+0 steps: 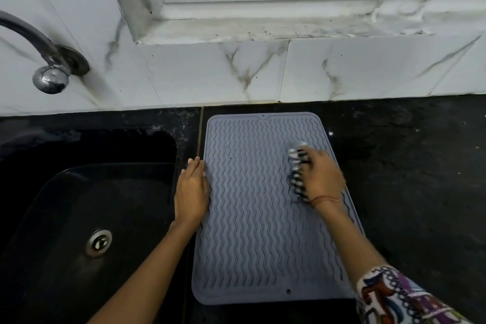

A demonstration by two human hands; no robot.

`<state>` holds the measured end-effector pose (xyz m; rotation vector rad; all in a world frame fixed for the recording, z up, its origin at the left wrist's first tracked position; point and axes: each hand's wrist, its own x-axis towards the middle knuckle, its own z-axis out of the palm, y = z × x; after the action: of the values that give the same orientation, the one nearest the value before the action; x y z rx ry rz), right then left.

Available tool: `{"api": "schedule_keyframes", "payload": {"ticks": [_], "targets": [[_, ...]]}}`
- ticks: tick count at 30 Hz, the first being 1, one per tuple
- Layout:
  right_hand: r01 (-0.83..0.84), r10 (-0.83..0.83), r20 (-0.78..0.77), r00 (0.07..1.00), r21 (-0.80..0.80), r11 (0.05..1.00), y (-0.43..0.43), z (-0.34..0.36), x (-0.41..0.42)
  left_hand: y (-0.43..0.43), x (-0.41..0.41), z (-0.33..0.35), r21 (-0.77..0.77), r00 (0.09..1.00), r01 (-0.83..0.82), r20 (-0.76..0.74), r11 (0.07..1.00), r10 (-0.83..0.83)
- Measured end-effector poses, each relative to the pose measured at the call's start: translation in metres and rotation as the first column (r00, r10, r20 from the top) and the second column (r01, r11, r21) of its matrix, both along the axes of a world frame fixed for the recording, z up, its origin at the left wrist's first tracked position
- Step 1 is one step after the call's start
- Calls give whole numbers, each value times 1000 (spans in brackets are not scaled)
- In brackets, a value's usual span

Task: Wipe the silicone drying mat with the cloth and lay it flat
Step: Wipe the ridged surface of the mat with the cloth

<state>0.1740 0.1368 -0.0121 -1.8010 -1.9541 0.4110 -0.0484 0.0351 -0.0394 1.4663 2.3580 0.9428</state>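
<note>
A grey silicone drying mat [252,205] with wavy ridges lies flat on the black counter, its long side running away from me. My right hand [322,177] presses a bunched black-and-white cloth [296,166] onto the mat's right half, and the hand is blurred. My left hand [191,192] rests flat with fingers together along the mat's left edge, holding nothing.
A black sink [79,205] with a metal drain [99,242] lies left of the mat. A chrome tap [50,71] comes out of the white marble-tiled wall [342,68] at the back. Black counter [410,179] extends to the right.
</note>
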Motion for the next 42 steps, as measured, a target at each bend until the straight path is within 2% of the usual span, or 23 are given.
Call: {"api": "schedule_keyframes", "payload": {"ticks": [2,4,9,11,12,14,17,19,22,24,26,28,29,31,33,35,36,38,40,42], "targets": [[151,-152,-16,988,-22,988,3,-1,4,-7,8,-3,4,999,-32,-24,999,32],[127,-127,-7,992,8,992,-13,-2,-28,-7,15,-4,6,996,-83,-37,997,83],[-241,240,-27,970,-20,970,-65,-2,-120,-6,19,-3,-15,995,-99,-33,995,98],[-369,370,-32,928,36,929,-65,-3,-116,-10,14,0,-34,997,-61,-53,998,60],[-375,377,-28,926,49,926,-56,-3,-104,-12,11,1,-47,997,-40,-72,998,37],[-275,274,18,962,21,961,-33,-3,-69,-13,8,1,-55,995,-18,-95,998,12],[28,-29,-12,1000,-50,998,-11,2,-27,-13,10,2,-33,997,-39,-74,999,36],[97,-96,16,995,-36,995,-20,3,-42,-11,13,3,-22,998,-42,-56,999,41],[-83,79,-81,994,-51,995,-51,-1,-108,-11,11,4,-17,999,-32,-37,999,31],[-296,283,-160,946,-63,953,-73,3,-145,-14,8,5,-22,999,3,-32,1000,-4],[-441,417,-210,884,-78,894,-78,8,-152,-17,6,6,-4,999,35,9,999,-35],[-523,508,-177,843,-53,851,-69,12,-131,-17,4,6,-9,999,44,4,999,-44],[-543,537,-110,836,-26,840,-63,11,-115,-16,4,5,-32,998,47,-26,998,-48],[-464,464,-10,886,-8,886,-44,8,-77,-16,4,2,-68,997,37,-68,997,-41],[-234,235,-3,972,-42,971,-26,5,-44,-21,8,1,-61,998,14,-54,998,-18],[-30,30,-5,1000,-59,998,-23,3,-34,-26,13,0,-31,999,-26,-25,999,25],[2,-3,-14,1000,-55,999,-28,3,-42,-26,16,0,-17,999,-50,-13,999,50],[-70,66,-97,993,-43,997,-46,4,-78,-25,19,0,-5,997,-83,8,997,83],[-250,236,-204,950,-44,967,-70,2,-119,-27,19,2,2,996,-77,36,997,77],[-412,389,-245,888,-50,910,-90,4,-141,-31,17,7,18,993,-66,102,998,64]]}}
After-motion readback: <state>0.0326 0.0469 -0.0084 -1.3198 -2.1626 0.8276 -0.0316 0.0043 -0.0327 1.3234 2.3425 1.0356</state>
